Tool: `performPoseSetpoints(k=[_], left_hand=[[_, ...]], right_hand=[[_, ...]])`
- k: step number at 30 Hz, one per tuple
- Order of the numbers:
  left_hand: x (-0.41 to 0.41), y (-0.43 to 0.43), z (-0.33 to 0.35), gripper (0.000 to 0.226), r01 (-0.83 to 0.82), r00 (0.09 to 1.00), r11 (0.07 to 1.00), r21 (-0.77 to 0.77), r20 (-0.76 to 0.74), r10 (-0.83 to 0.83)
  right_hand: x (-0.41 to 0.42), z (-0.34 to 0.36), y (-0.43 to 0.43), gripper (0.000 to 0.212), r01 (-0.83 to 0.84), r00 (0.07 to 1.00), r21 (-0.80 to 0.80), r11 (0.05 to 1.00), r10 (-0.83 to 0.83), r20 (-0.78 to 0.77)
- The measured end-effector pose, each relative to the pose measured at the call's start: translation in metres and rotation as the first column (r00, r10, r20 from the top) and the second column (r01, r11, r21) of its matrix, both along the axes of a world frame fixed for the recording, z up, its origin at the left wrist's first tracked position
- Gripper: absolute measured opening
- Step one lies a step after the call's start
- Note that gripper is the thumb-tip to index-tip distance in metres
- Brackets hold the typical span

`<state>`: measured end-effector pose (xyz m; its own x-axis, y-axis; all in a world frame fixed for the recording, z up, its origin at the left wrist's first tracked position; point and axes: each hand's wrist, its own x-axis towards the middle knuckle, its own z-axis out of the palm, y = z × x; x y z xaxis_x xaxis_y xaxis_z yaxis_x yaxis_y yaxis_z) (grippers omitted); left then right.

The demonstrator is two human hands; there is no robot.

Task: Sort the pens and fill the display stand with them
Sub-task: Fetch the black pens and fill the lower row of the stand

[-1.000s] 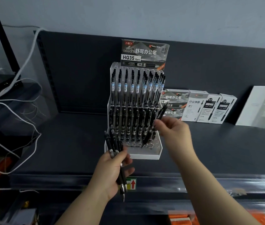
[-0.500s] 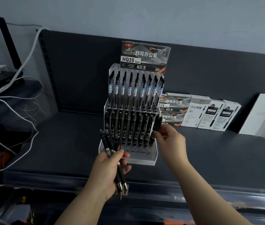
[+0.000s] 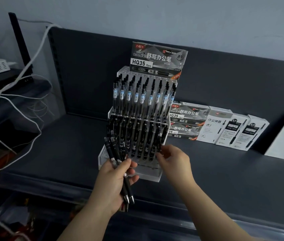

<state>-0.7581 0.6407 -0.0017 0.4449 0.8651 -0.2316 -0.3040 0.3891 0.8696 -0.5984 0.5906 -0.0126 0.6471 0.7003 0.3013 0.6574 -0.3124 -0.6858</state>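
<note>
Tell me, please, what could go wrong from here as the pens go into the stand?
1. The left hand grips a fanned bundle of pens with tips hanging over the shelf front edge; one could slip out and drop below.
2. The right hand works at the crowded lower row of the display stand; a nudge might dislodge neighbouring pens or shove the stand.
3. The HQ35 box perches on the stand's top and could topple if jolted.

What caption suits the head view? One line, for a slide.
Left hand grips spare black pens; right hand at the lower row of the display stand.
</note>
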Motion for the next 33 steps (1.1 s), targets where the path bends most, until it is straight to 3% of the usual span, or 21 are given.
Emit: performPoseSetpoints(k=[3,9,21,25,29,31,33], left_hand=[[0.002,-0.001,0.0,0.008,-0.021,1.0,1.0,0.004,0.004,0.021],[0.008,-0.002,0.001,0.009,-0.057,0.998,0.998,-0.011,0.011,0.057],[0.007,0.003,-0.003,0.004,-0.09,0.996,0.995,-0.044,0.003,0.09],[0.006,0.005,-0.003,0.004,-0.09,0.996,0.994,-0.055,0.009,0.091],[0.003,0.006,-0.002,0.006,-0.07,0.997,0.996,-0.06,0.028,0.072],[0.001,0.006,-0.002,0.006,-0.052,0.998,0.997,-0.051,0.045,0.054],[-0.001,0.007,0.0,0.009,-0.029,0.999,0.999,-0.028,0.045,0.031]], right_hand=[[0.004,0.0,0.002,0.016,-0.008,0.998,-0.024,1.0,0.009,0.064],[0.011,0.0,0.005,0.018,-0.013,1.0,-0.025,1.0,0.013,0.006],[0.014,-0.008,0.006,0.021,-0.058,0.985,-0.089,0.994,0.071,0.158],[0.011,-0.007,0.002,0.021,-0.044,0.996,-0.05,0.998,0.048,0.074],[-0.005,-0.001,-0.01,0.022,0.021,0.996,0.133,0.991,-0.01,-0.084],[-0.023,0.006,-0.012,0.02,-0.055,0.991,0.179,0.982,0.076,-0.112],[-0.042,0.011,-0.012,0.016,-0.228,0.959,0.129,0.965,0.245,-0.142]])
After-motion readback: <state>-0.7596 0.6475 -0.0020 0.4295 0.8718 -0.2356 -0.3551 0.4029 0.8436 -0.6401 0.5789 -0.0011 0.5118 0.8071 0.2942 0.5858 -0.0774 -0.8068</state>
